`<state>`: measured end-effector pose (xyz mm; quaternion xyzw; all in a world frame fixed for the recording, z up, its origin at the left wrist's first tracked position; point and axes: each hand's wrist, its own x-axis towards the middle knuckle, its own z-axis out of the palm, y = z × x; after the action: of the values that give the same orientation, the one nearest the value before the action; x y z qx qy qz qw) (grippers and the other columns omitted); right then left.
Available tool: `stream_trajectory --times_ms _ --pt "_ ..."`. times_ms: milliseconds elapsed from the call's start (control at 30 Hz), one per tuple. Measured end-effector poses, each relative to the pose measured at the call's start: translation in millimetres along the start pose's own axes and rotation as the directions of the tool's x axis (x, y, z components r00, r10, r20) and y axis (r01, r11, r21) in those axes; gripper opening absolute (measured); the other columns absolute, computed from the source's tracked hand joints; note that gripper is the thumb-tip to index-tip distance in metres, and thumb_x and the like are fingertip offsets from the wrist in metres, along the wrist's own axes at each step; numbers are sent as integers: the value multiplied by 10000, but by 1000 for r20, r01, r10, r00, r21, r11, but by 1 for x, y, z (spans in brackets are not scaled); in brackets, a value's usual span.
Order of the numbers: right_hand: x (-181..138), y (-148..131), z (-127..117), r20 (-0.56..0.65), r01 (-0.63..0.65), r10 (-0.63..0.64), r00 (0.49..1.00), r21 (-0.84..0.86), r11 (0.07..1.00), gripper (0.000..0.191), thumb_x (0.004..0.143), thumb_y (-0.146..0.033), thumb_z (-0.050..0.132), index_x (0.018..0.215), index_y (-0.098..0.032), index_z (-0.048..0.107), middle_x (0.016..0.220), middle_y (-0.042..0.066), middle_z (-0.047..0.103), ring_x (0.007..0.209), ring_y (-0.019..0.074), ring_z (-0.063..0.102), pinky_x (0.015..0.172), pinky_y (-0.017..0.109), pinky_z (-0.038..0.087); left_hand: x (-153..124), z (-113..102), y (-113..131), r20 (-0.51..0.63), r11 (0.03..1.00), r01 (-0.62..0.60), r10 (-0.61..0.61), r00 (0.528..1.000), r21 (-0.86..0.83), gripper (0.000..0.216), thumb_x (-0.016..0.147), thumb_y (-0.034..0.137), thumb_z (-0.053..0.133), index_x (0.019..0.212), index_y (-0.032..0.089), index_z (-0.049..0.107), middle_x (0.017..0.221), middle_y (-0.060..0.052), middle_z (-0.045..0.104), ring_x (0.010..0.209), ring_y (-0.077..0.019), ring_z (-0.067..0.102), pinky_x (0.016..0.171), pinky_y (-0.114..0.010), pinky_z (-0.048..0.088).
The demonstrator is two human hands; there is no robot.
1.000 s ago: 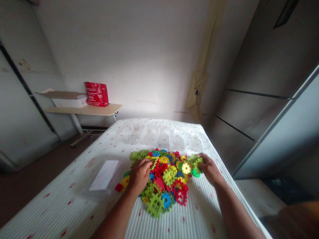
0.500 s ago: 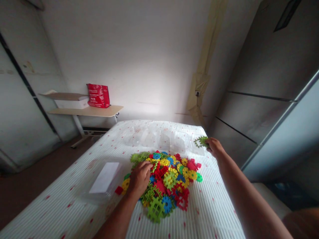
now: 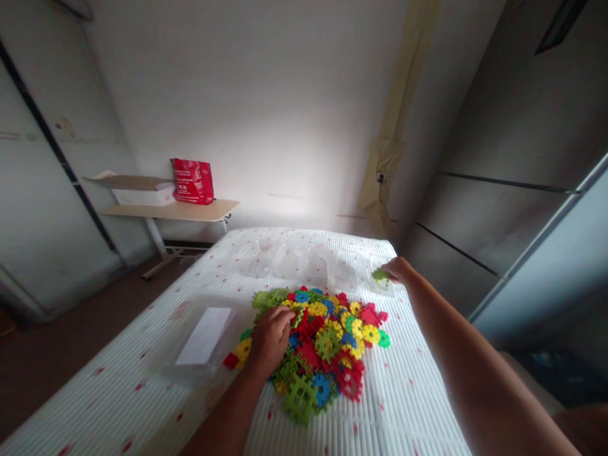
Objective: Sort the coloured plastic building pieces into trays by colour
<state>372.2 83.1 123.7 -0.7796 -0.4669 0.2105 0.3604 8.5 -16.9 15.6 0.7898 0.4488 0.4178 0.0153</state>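
Note:
A heap of plastic interlocking building pieces in red, yellow, blue and green lies on the white quilted cover. My left hand rests at the heap's left side, its fingers curled and pinched on a small green building piece. With my arm stretched far out, my right hand pinches a green building piece at the rightmost clear plastic container. The fingers hide part of that piece, and I cannot tell whether it touches the container.
More clear containers stand in a row beyond the heap. To the left lies a clear plastic box or lid with a white paper. A small table carries a red bag and a white box. Grey cabinets rise at right.
My right hand has moved slightly left and lowered the green piece at the rightmost container. My left hand stays at the heap. The whole view has shifted a little.

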Motion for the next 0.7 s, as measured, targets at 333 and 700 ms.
stream_trajectory --times_ms 333,700 --pt "-35 -20 -12 -34 157 -162 986 -115 981 51 613 -134 648 621 -165 609 434 -34 540 398 94 508 441 198 340 -1 -2 3 8 1000 20 -20 1000 -12 313 773 35 417 906 194 652 948 -51 653 920 -176 592 836 -324 485" --pt "-175 -6 37 401 587 -517 756 -69 806 93 704 -219 565 708 -204 656 652 6 640 573 129 551 538 232 363 1 -6 10 30 999 33 -33 999 -2 281 788 42 425 896 185 642 922 -47 649 894 -174 589 819 -314 480"
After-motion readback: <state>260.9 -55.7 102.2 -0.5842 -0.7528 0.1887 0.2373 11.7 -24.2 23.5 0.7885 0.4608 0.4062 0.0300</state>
